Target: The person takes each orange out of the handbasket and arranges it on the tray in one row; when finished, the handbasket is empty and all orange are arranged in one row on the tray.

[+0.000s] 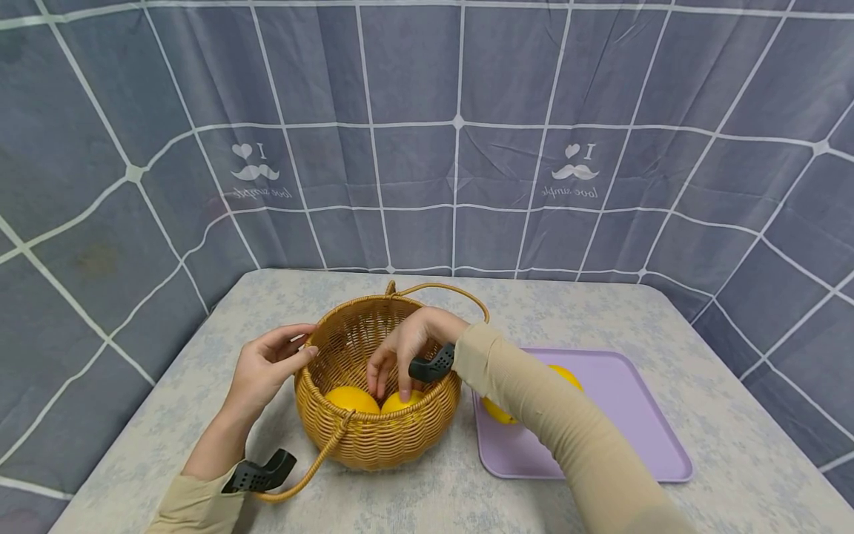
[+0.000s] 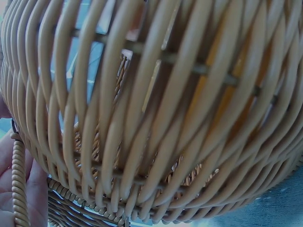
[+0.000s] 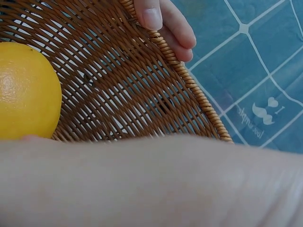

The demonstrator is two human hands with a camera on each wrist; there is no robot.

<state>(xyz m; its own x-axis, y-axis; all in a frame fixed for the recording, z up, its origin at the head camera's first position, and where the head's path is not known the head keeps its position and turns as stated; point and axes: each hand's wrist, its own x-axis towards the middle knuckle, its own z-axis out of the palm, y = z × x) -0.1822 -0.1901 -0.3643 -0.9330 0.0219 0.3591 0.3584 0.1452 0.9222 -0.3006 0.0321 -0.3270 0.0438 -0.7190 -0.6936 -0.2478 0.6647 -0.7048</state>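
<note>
A round wicker basket [image 1: 376, 437] stands on the table, its opening tipped slightly toward me. My left hand [image 1: 270, 367] holds the basket's left rim, thumb over the edge and the other fingers outside. My right hand [image 1: 410, 345] reaches down inside, its bent fingers around the right one of two smooth yellow round fruits. That right fruit [image 1: 400, 403] is partly hidden by the fingers and rim. Beside it lies the left fruit [image 1: 352, 399]. In the right wrist view one yellow fruit [image 3: 28, 94] shows large, while the forearm covers the lower part.
Right of the basket lies a lilac tray [image 1: 627, 415]. On it are yellow fruit parts [image 1: 565, 376], partly covered by my right sleeve [image 1: 540, 393]. One basket handle [image 1: 313, 475] hangs toward my left wrist; the other handle [image 1: 460, 288] arches behind. A grey-blue checked cloth [image 1: 414, 163] surrounds the table.
</note>
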